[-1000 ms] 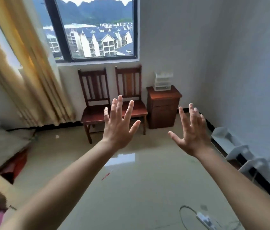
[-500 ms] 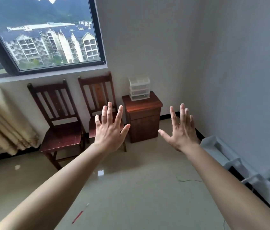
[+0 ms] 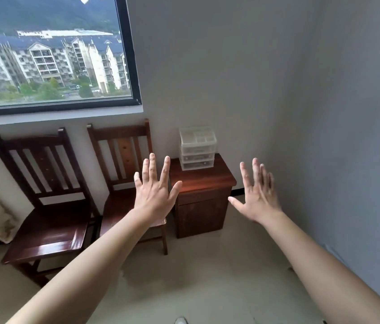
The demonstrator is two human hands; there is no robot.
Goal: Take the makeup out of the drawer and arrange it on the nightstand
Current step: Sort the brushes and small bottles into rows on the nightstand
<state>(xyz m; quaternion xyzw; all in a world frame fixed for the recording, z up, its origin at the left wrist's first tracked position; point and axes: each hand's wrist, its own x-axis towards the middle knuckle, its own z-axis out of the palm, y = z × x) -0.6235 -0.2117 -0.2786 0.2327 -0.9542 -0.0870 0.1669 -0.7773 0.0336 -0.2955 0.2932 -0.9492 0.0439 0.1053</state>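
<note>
Observed: left hand (image 3: pixel 155 195) and right hand (image 3: pixel 257 195) raised, fingers (image 3: pixel 152 164) spread, holding nothing. Clear drawer unit (image 3: pixel 197 149) stands at the rear of the nightstand (image 3: pixel 207 180) surface, against the wall (image 3: pixel 277 90); contents too small to tell.

Contents of the clear drawer unit (image 3: pixel 197 148) at twelve o'clock are too small for us to tell; our left hand (image 3: pixel 155 195) hides the nightstand (image 3: pixel 204 181) at its nine-o'clock edge.

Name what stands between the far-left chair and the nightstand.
A second wooden chair, partly behind the left hand; the head view shows it.
</note>
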